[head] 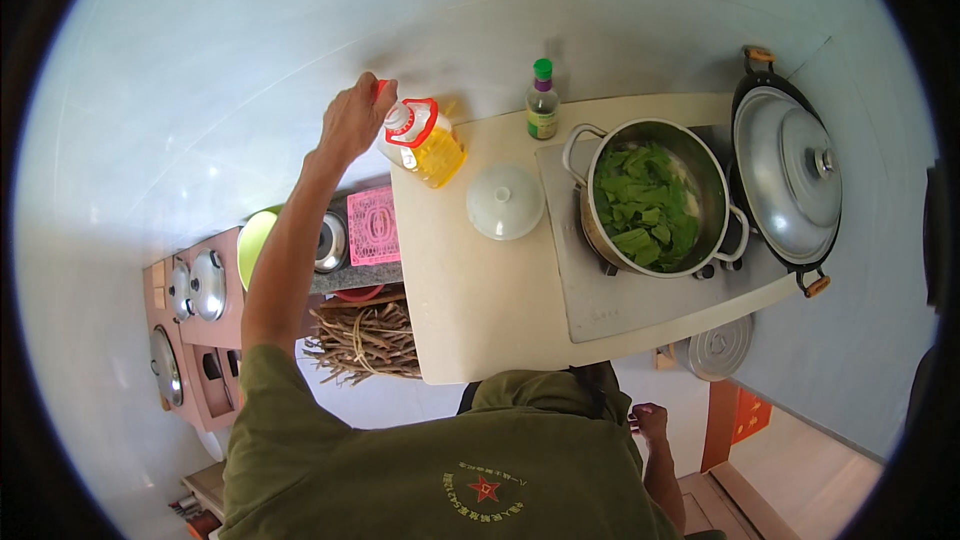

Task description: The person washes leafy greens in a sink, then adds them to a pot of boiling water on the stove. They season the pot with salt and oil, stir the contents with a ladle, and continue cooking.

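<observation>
My left hand reaches out at upper left, its fingers closed around a red cap. The cap is right at the white neck of a clear plastic oil bottle; I cannot tell whether they touch. Yellow oil fills the bottle's lower part, and a red handle rings its shoulder. The bottle is at the counter's back left corner. My right hand hangs low beside my body, fingers curled; whether it holds something small is unclear. Chopped green leaves lie inside a two-handled metal pot on the gas hob.
A pale domed lid lies on the cream counter. Behind it stands a green-capped bottle. Right of the pot is a lidded wok. Bundled sticks and a pink plastic basket are left of the counter.
</observation>
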The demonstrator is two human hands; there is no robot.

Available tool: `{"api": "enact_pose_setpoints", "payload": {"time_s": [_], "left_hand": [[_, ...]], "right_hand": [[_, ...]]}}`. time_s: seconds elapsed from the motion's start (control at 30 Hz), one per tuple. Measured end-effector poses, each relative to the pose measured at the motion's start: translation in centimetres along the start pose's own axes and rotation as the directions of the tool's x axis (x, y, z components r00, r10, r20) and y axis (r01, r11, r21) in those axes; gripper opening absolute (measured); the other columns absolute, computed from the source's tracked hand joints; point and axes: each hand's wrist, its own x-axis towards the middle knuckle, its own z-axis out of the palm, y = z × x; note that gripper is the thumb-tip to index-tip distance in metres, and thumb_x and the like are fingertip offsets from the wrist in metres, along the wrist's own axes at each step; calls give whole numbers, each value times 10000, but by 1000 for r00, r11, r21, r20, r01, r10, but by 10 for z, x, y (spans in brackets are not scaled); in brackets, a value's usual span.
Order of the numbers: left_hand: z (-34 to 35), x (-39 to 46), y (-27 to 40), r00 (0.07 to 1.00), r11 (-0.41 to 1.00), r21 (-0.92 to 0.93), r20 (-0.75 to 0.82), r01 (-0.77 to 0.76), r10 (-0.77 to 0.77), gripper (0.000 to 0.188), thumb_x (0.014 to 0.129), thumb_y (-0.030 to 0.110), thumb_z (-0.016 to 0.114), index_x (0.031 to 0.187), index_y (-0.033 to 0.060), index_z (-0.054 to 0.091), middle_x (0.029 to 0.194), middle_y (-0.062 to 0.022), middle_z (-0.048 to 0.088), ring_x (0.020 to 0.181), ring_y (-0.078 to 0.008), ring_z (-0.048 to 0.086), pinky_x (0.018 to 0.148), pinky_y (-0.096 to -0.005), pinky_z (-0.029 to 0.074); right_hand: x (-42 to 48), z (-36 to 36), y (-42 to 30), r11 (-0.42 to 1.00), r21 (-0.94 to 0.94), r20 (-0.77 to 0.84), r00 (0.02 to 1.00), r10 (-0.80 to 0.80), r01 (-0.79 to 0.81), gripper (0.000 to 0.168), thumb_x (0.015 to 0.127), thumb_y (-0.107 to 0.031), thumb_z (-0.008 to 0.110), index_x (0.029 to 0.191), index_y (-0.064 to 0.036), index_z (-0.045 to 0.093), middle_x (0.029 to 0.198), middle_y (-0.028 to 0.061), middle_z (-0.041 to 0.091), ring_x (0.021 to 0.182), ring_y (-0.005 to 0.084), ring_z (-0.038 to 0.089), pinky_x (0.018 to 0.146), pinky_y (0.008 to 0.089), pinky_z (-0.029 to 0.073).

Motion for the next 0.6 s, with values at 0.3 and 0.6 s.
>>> {"api": "enact_pose_setpoints", "payload": {"time_s": [0.3,0.6], "left_hand": [[50,-23,17,943,832,-539,328,134,61,622,1057,530,460,1221,-45,633,1039,-201,721,899,-347,699,817,-427,541],[-68,-21,51,941,461,-831,200,310,-273,442,1032,598,486,977,168,567,796,18,581,758,-110,550,683,-296,433]], "right_hand": [[2,4,2,997,-64,-22,999,45,-46,149,898,-116,658,950,6,726,790,98,727,608,192,697,525,353,584],[-30,8,-69,849,-246,-9,874,-485,468,180,930,-168,709,988,0,735,811,105,742,667,181,727,628,311,587]]}}
